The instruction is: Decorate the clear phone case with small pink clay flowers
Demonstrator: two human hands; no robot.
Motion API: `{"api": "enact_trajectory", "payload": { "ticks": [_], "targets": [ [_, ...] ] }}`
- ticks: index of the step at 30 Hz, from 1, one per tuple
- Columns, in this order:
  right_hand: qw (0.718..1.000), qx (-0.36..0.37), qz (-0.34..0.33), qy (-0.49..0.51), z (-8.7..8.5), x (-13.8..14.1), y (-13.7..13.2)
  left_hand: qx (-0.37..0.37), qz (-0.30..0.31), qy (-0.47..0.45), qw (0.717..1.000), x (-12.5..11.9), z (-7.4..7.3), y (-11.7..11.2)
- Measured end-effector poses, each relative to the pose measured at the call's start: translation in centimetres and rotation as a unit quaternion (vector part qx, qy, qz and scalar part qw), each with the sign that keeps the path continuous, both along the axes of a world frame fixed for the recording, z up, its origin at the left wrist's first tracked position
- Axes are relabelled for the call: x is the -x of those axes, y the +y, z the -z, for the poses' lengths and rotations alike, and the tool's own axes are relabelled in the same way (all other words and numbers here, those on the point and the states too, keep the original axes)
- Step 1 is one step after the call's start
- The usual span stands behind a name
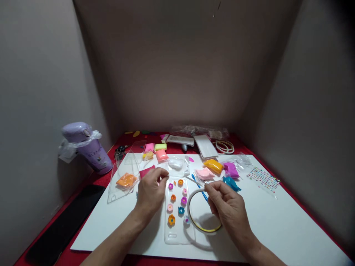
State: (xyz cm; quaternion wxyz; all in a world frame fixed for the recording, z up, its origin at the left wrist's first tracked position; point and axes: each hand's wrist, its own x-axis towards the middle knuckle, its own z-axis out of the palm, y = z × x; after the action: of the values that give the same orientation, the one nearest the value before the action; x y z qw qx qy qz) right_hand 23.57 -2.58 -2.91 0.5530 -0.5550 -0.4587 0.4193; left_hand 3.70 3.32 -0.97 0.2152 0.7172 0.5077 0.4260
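Observation:
My right hand [229, 203] pinches a round bangle [189, 210] by its upper rim and holds it raised over the white board. The bangle is pale, with a yellow stretch along its lower part. Left of it lies a clear phone case [177, 236] bearing several small clay flowers, among them an orange one [171, 220] and a teal one [181, 210]. At the case's upper left corner is my left hand [152, 190], its thumb and fingers closed together; whatever is between them is hidden. Behind the bangle a blue stick tool [205, 196] lies on the board.
Packets of clay, such as orange [127, 180], yellow [213, 166] and purple [231, 170], surround the board [260, 229]. A gem sticker sheet [263, 179] lies right. Clear panels [113, 194], a purple tumbler [94, 153] and a black phone [66, 223] are left. More bangles [225, 147] lie behind.

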Motion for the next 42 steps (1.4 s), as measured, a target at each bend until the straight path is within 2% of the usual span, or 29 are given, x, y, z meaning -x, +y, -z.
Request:
{"api": "enact_trajectory", "payload": {
  "ticks": [2, 3, 9, 12, 17, 20, 25, 29, 31, 33, 37, 42],
  "targets": [
    [1.0, 0.008, 0.007, 0.017, -0.1, 0.0, 0.1, -0.022, -0.015, 0.005, 1.0, 0.4, 0.0, 0.4],
    [1.0, 0.011, 0.009, 0.024, -0.2, 0.1, 0.1, -0.026, -0.004, 0.009, 1.0, 0.5, 0.0, 0.3],
    [0.999, 0.014, 0.02, 0.037, -0.4, 0.2, 0.1, -0.03, 0.168, 0.062, 0.983, -1.2, -0.3, -1.8],
    [0.999, 0.005, 0.012, 0.029, -0.2, 0.3, -0.1, -0.066, 0.201, 0.114, 0.971, -1.8, -0.3, -2.6],
    [1.0, -0.003, -0.005, 0.021, 0.3, 0.3, -0.2, -0.176, 0.172, 0.242, 0.939, -1.7, -0.5, -2.6],
    [0.999, 0.008, 0.005, 0.032, 0.2, 0.2, 0.0, -0.222, 0.127, 0.266, 0.929, -1.2, -0.8, -2.0],
    [0.988, 0.072, -0.018, 0.135, -0.2, 0.0, 0.5, -0.205, -0.011, 0.246, 0.947, 0.6, -0.5, -0.1],
    [0.949, 0.146, -0.095, 0.264, -0.3, -0.3, 0.7, -0.166, -0.065, 0.269, 0.947, 1.6, 0.1, 1.0],
    [0.925, 0.171, -0.119, 0.317, 0.0, -0.5, 0.8, -0.146, -0.074, 0.274, 0.948, 1.7, 0.2, 1.2],
    [0.914, 0.178, -0.123, 0.342, 0.3, -0.7, 0.9, -0.129, -0.072, 0.272, 0.951, 1.6, 0.3, 1.2],
    [0.909, 0.184, -0.117, 0.356, 0.8, -0.8, 1.0, -0.108, -0.046, 0.255, 0.96, 1.1, 0.4, 0.9],
    [0.898, 0.166, -0.114, 0.39, 0.1, -0.5, 0.9, -0.09, -0.012, 0.246, 0.965, 0.6, 0.4, 0.4]
  ]
}}
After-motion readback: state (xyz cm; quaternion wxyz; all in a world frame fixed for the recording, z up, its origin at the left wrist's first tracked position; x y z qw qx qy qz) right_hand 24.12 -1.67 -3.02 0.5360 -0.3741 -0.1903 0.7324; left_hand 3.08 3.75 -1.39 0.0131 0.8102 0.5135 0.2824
